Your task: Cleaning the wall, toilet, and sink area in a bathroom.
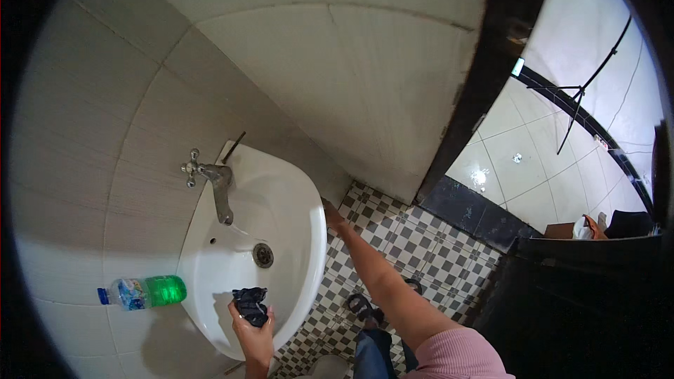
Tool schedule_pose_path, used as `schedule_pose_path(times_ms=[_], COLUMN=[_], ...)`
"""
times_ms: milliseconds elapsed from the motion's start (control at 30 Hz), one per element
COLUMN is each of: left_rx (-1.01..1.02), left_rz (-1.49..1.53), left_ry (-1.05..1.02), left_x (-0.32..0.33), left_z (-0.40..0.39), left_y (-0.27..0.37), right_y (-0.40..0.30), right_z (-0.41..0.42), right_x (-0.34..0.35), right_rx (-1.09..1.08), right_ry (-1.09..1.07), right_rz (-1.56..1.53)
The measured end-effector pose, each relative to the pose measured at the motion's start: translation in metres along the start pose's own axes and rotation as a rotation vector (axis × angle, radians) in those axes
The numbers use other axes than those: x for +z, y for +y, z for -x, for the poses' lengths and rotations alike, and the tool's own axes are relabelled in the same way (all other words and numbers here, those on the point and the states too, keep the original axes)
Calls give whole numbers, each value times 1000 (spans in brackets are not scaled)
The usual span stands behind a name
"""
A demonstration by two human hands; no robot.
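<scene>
My left hand (254,334) is closed around a bunched, dark, wet-looking cloth (251,306) over the near side of a white ceramic washbasin (287,179). My right arm reaches past the basin's outer rim. Only part of my right hand (331,215) shows at that rim; its fingers are hidden, so I cannot tell whether it grips anything. A metal tap (221,195) with a cross handle juts over the bowl. Below its spout is a round metal drain (263,255). Beside the basin's left edge is a clear plastic bottle (166,290) with green liquid and a blue cap.
Tiled walls (142,195) enclose the basin on the left and far sides. Checkered floor tiles (405,242) lie below, where my sandalled feet (362,308) show. A dark doorframe (463,100) and sill (463,210) border a pale-tiled room with a black tripod (579,89).
</scene>
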State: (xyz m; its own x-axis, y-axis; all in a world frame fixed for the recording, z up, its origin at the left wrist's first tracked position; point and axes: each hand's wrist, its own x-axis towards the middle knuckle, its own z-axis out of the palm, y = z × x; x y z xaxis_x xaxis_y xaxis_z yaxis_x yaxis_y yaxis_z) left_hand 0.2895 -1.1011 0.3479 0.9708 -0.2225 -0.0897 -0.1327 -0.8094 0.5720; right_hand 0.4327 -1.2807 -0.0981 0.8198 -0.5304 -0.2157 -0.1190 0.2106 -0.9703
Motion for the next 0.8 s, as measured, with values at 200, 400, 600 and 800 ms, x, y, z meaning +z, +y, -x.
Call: schedule_pose_path(times_ms=[200,400,600,800], left_rx=[-56,-65,0,-33], left_rz=[79,70,59,103], left_ry=[87,56,63,67], left_x=[4,4,3,4], left_z=[0,-3,-3,-2], left_y=[-2,-6,-12,-7], right_y=[-12,-27,-30,-37], right_z=[46,63,63,58], right_x=[29,36,38,41], right_rx=[224,289,312,311], right_ry=[-67,-69,-63,-49], right_rz=[-91,-108,-131,-177])
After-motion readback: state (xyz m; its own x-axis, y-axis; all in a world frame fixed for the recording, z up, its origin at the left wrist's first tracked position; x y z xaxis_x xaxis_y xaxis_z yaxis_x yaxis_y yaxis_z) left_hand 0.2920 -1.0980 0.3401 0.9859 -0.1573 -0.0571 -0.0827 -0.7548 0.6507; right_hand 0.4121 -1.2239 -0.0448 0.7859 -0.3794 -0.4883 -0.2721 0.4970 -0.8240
